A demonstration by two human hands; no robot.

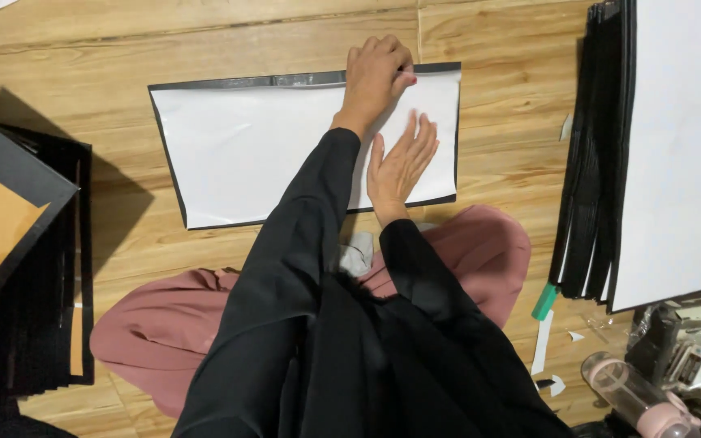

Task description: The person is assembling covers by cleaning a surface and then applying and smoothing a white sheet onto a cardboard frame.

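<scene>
A white sheet (261,150) lies on a slightly larger black sheet (237,81) on the wooden floor, with the black top edge folded over it. My left hand (375,71) reaches across to that folded edge, its fingers curled and pressing down on it. A small red tip shows at its fingers; I cannot tell what it is. My right hand (401,162) rests flat, palm down, on the white sheet's lower right part.
A stack of black and white sheets (610,154) stands at the right, with a green-capped stick (544,302) at its foot. Black-edged brown boards (10,211) lie stacked at the left. A pink bottle (634,397) and paper scraps (542,345) lie lower right. My pink-clad knees (164,324) are near.
</scene>
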